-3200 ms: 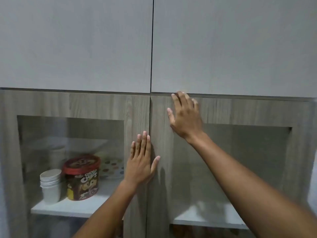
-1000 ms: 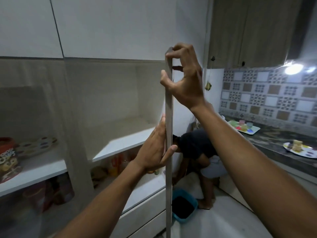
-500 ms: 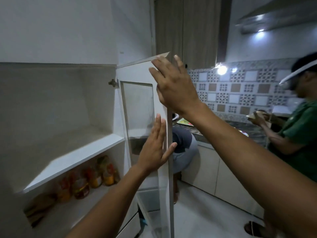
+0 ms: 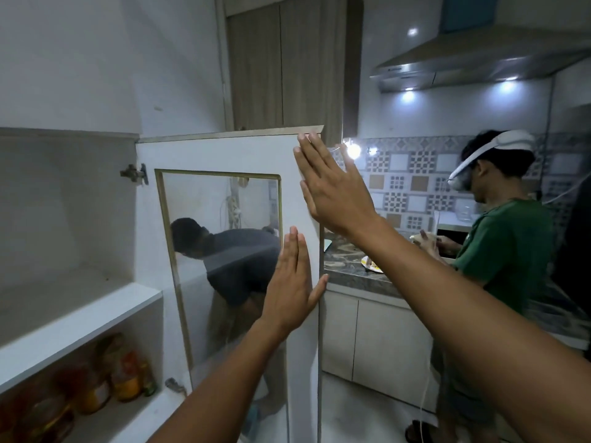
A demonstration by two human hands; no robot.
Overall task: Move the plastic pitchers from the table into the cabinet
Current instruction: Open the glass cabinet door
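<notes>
Two flat, open hands against swung-open cabinet door [image 4: 224,155]: left hand [image 4: 292,282] with fingers together and extended, palm near door's free edge, thumb at that edge, beside lower right corner of glass pane [image 4: 220,251]; right hand [image 4: 332,190] higher, fingers spread, at door's upper free corner, gripping nothing. Cabinet [image 4: 64,219] at left of both hands, interior pale, upper shelf [image 4: 80,321] bare in its visible part, lower shelf holding blurred jars [image 4: 124,375] near door's hinge side. Hinge [image 4: 134,174] at door's top inner corner. No plastic pitchers in view. Worktop [image 4: 358,276] beyond door's edge, person in green shirt [image 4: 508,251] standing at it.
</notes>
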